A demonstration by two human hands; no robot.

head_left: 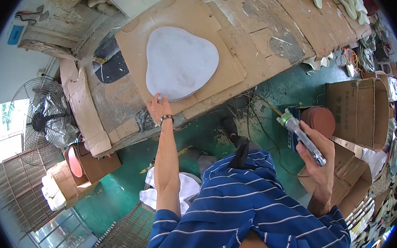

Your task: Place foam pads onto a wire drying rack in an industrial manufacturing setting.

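Note:
A grey-white slab, shaped like a triangle with rounded corners, lies flat on a brown cardboard sheet on the workbench. At the slab's near edge is my left hand, its fingers closed on the rim and a beaded bracelet at the wrist. My right hand is held out to the right, off the bench, wrapped round a silver cylindrical air tool. The tool has a green collar at its far end, where an orange-brown hose seems to join it. Its exact kind does not show.
The worn workbench runs across the top. Hoses trail from its edge to the green floor. Open cardboard boxes and a stack of reddish-brown discs stand to the right. A wire-caged fan is at left.

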